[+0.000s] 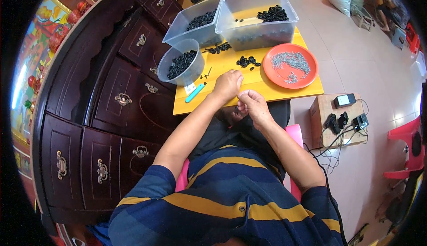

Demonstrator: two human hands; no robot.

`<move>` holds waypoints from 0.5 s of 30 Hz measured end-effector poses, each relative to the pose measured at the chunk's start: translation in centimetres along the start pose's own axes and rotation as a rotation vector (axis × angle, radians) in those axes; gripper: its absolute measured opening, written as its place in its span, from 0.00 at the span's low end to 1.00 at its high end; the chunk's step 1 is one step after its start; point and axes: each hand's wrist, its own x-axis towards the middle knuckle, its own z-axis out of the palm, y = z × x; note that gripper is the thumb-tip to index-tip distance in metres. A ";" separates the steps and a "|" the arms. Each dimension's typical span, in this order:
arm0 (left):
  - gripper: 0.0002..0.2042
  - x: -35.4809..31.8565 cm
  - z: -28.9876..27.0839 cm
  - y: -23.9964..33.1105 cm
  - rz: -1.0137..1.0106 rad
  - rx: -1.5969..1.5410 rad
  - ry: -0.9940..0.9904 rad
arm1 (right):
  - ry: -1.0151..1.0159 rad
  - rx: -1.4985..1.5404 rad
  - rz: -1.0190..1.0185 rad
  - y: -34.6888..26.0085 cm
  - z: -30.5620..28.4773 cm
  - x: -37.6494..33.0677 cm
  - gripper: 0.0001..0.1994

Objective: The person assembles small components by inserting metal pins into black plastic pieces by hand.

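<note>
My left hand (pixel 228 85) is curled closed over the front edge of the yellow table (pixel 213 97). Close to it on the right, my right hand (pixel 254 105) pinches with thumb and fingers at the table's edge. Whatever either hand holds is too small or hidden to make out. Beyond my hands lie small black oval parts (pixel 248 62) and a pile of small black pieces (pixel 218 48). An orange-red plate (pixel 313 75) to the right carries many tiny silvery pieces. Left of my left hand lies a turquoise-handled tool (pixel 194 93).
A round clear tub (pixel 200 64) of black parts stands at the table's left. Two clear bins (pixel 249 41) with black parts stand at the back. A dark drawer cabinet (pixel 111 95) flanks the left. Cables and devices sit on a wooden box (pixel 316 121) at right.
</note>
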 end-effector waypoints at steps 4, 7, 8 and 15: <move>0.05 -0.6 0.3 -0.8 -0.031 -0.211 0.058 | 0.024 -0.015 -0.010 -0.2 0.2 -0.1 0.08; 0.05 -0.6 -0.5 0.3 -0.420 -0.797 -0.150 | 0.082 -0.007 -0.018 0.4 -0.8 0.5 0.07; 0.06 -0.6 -1.8 1.7 -0.440 -0.962 -0.165 | 0.089 -0.002 -0.015 0.3 -0.9 0.5 0.07; 0.06 -1.0 -3.8 4.1 -0.389 -1.152 -0.251 | 0.150 0.256 -0.003 -0.4 -1.0 0.3 0.11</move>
